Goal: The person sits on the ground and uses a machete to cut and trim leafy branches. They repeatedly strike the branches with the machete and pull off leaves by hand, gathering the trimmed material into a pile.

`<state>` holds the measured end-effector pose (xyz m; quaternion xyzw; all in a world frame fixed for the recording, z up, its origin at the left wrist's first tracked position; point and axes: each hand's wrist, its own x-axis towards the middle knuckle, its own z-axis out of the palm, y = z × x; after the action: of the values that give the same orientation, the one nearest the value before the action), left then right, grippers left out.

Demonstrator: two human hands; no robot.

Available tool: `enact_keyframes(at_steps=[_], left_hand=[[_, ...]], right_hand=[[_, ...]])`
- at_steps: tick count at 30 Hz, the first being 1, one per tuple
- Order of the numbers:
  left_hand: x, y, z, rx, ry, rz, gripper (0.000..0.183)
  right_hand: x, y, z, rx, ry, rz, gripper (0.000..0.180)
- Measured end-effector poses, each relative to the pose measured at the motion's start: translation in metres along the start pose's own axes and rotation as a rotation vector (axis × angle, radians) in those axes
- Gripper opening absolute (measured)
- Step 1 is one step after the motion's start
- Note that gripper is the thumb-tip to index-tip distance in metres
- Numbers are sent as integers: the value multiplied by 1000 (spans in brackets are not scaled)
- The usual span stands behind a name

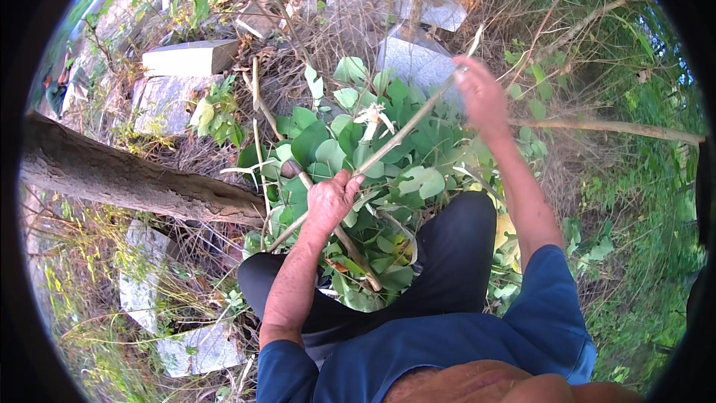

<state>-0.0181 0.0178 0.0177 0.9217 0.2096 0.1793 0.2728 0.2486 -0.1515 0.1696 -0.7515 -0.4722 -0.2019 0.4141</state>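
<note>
My left hand (331,204) is closed around a long, thin branch (400,134) that runs diagonally up to the right and ends in a pale tip. Near that upper end is my right hand (482,98), blurred, its fingers against or just beside the branch; whether they grip it is unclear. Below the branch lies a pile of broad green leaves (330,154) on cut stems. One stem in the pile has a splintered white end (373,120). A wooden handle or stick (352,252) with a dark end passes under my left wrist, between my knees.
A thick tree trunk (140,170) slants in from the left. Cut stone blocks (184,59) lie ahead and lower left (198,350). Another grey slab (414,61) sits behind the leaves. A bare branch (609,126) extends right, among dry grass and undergrowth. A person (56,92) is far left.
</note>
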Motion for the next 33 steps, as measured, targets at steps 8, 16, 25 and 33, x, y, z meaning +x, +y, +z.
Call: enact_keyframes(at_steps=[8,16,25,33], left_hand=[[12,-19,-5,25,72,-96,43],[23,-33,-12,37,158,-199,45],[22,-29,-14,56,212,-178,40],[17,-24,-4,41,184,-127,41]], right_hand=[[-126,-124,79,532,-409,-197,13],[-194,-178,109,957,-882,-126,20],[-120,-87,107,1072,-480,745,17],[-52,3,117,1049,155,725,32]])
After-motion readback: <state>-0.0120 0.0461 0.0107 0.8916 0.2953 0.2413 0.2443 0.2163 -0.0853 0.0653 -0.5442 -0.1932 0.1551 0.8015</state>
